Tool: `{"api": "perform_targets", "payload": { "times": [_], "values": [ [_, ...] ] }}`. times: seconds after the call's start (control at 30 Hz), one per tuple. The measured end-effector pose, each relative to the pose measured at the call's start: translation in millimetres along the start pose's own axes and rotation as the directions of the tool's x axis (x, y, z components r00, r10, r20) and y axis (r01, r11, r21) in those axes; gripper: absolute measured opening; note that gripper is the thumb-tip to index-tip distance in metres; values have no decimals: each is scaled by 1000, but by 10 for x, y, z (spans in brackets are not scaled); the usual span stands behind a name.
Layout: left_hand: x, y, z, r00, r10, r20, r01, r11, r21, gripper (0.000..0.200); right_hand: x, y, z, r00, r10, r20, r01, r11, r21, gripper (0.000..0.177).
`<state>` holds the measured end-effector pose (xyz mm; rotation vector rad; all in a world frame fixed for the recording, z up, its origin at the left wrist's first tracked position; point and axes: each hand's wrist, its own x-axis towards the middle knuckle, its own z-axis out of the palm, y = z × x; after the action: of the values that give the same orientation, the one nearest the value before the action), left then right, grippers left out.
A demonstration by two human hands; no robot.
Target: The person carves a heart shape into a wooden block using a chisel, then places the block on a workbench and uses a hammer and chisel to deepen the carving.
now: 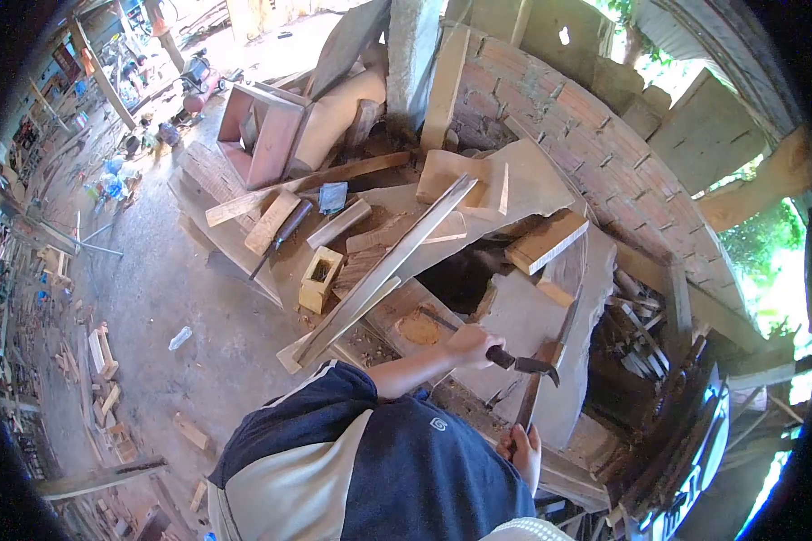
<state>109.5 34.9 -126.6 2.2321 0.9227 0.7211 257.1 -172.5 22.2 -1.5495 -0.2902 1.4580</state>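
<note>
My left hand (472, 346) is closed around a dark hammer-like tool (525, 364), whose curved, claw-like end points to the right. That tool hangs over the pale slab top and overlaps a narrow wooden strip (531, 397) in this view. At the near end of the strip, my right hand (521, 447) is closed with its fingers bent around it. A thin dark tool (440, 318) shows beyond my left hand, beside a round tan patch (418, 328) on a board. My shirt hides part of the near work surface.
A long plank (392, 261) lies across the bench, near a hollow yellow wooden block (319, 280). Beyond a dark opening (465, 278) rests a thick wood block (548, 242). A brick wall (595, 140) rises behind. Wood scraps and a plastic bottle (180, 338) lie on the floor.
</note>
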Motion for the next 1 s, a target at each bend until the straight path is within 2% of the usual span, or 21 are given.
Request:
{"api": "perform_targets", "payload": {
  "times": [0.1,0.17,0.23,0.3,0.33,0.47,0.57,0.63,0.67,0.77,0.8,0.83,0.9,0.93,1.0],
  "values": [
    [4,-25,34,998,31,-47,-31,1000,1,18,-136,-146,68,999,-29,-17,29,1000,12,10],
    [4,-35,41,995,58,-75,-58,998,3,18,-212,-238,126,990,-42,-131,46,999,23,11],
    [-4,-37,40,997,47,-64,-49,999,-19,17,-83,-97,93,992,-58,-108,63,997,38,11],
    [1,25,-47,999,21,-39,-22,1000,-22,17,33,17,95,999,-39,37,40,999,-32,6],
    [14,49,-75,1000,-7,-20,7,1000,-24,17,40,-15,86,999,-24,39,25,999,-24,6],
    [42,6,-6,999,13,-43,-14,1000,-19,15,-89,-113,16,998,-60,16,60,998,-31,7],
    [27,1,-2,996,40,-76,-40,999,-2,15,-146,-159,4,996,-59,-72,61,998,34,7],
    [3,6,-24,990,89,-110,-89,996,6,15,-61,-104,71,992,-4,-123,-3,999,-54,7],
    [-7,-20,8,990,94,-108,-94,996,4,15,-11,-34,149,1000,17,17,-18,999,43,8],
    [-8,-53,99,996,79,-41,-80,997,-9,16,-11,12,214,998,32,46,-36,995,88,9],
    [2,-67,102,997,68,-41,-69,997,-17,16,10,39,130,998,43,42,-43,999,-11,9],
    [-6,-47,87,998,53,-40,-54,998,-28,15,-32,8,119,998,45,40,-45,999,-12,9],
    [13,-24,51,996,48,-76,-50,998,-23,15,-148,-77,109,998,-52,-30,52,998,-19,9],
    [19,-9,14,993,46,-109,-48,999,-14,15,-125,-71,86,993,-78,-85,81,996,31,9],
    [32,19,-68,996,19,-91,-22,999,-36,15,-65,-110,105,996,-38,-85,45,996,80,11]
  ]
}}
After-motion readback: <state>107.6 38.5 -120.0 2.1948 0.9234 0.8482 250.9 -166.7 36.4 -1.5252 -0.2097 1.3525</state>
